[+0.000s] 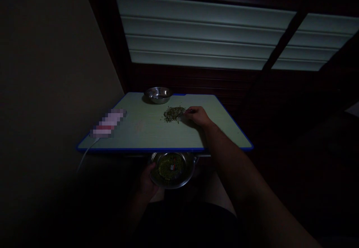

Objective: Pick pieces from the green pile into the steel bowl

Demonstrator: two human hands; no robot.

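Below the table's front edge, my left hand [149,180] grips the left rim of a round metal bowl [185,181], thumb over the edge. Small green grains that look like mung beans [165,167] lie in this bowl, along with a small packet or label [172,167] of white and red. On the tabletop, my right hand [198,115] reaches to the right side of a loose, spread pile of similar green beans [171,114]. Its fingers are bent and pinched together at the pile; whatever is between them is too dark to make out.
A second metal bowl [158,95] stands at the back of the pale, blue-edged table [134,138]. At the left lies a blurred-out pinkish object [108,124] with a white cable [86,152] hanging over the edge. A wall and dark-framed panels [202,35] border the table.
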